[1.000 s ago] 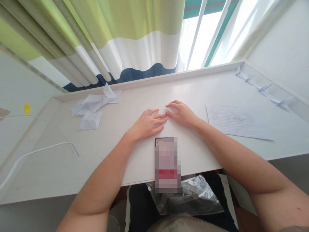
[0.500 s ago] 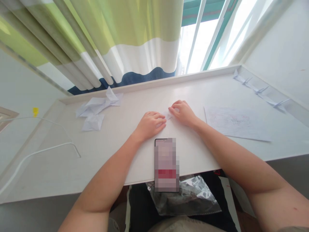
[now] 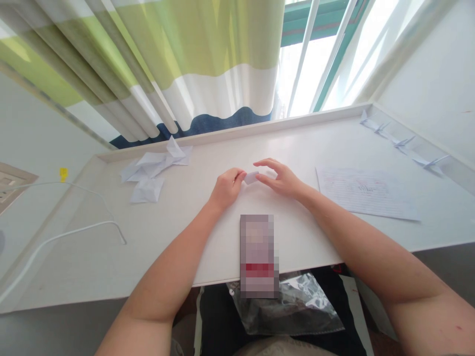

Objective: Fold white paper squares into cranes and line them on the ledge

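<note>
A small folded piece of white paper [image 3: 252, 177] is held between both hands over the middle of the white desk [image 3: 185, 207]. My left hand [image 3: 226, 188] is curled, its fingertips pinching the paper's left end. My right hand [image 3: 280, 178] pinches the right end between thumb and fingers, with the fingers arched over it. The paper is lifted slightly off the desk.
A phone [image 3: 259, 254] lies at the desk's front edge below the hands. Folded white papers [image 3: 152, 170] pile at the left, a printed sheet [image 3: 365, 193] lies at the right, paper cranes [image 3: 403, 143] line the right rim. A white cable [image 3: 74, 232] runs at the left.
Both hands were pressing the paper flat on the desk; now they have curled and raised it a little, pinching it at each end.
</note>
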Action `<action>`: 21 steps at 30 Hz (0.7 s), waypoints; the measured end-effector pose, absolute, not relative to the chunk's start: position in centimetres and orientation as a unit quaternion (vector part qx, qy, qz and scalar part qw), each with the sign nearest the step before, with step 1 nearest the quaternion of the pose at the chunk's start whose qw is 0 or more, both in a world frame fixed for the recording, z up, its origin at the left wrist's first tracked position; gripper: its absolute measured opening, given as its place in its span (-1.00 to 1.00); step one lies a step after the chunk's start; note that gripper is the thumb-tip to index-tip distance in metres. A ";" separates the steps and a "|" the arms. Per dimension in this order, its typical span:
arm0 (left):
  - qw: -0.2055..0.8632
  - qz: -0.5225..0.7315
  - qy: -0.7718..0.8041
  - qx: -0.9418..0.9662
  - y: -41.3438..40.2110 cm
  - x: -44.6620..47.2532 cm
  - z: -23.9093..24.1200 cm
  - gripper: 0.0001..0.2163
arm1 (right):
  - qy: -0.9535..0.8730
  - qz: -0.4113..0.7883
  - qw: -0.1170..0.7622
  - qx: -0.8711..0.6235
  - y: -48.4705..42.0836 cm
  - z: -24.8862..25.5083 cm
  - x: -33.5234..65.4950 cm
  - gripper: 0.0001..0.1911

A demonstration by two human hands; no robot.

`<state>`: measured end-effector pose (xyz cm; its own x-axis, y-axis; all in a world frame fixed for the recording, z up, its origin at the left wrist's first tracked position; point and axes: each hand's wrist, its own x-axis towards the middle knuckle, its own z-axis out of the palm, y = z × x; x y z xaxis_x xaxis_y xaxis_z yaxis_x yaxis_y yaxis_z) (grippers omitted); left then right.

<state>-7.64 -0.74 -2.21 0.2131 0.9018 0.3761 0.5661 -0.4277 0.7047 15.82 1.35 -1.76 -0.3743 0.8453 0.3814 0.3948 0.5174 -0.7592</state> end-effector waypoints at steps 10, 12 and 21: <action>0.448 0.486 0.464 0.590 -1.1 -6.3 -2.1 -0.65 | -0.679 0.431 0.418 -0.423 1.4 -1.8 14.9 -0.74; 0.454 0.484 0.467 0.585 -1.1 -6.4 -2.1 -0.69 | -0.657 0.469 0.422 -0.414 1.4 -1.8 14.8 -0.74; 0.517 0.459 0.473 0.545 -0.8 -7.0 -2.0 -0.77 | -0.643 0.501 0.426 -0.392 1.1 -1.7 14.8 -0.74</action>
<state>-7.02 -0.77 -2.01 0.1299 0.9914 0.0119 0.0411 -0.0174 0.9990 14.76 1.11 -1.70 -0.3292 0.9314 0.1552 0.0765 0.1901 -0.9788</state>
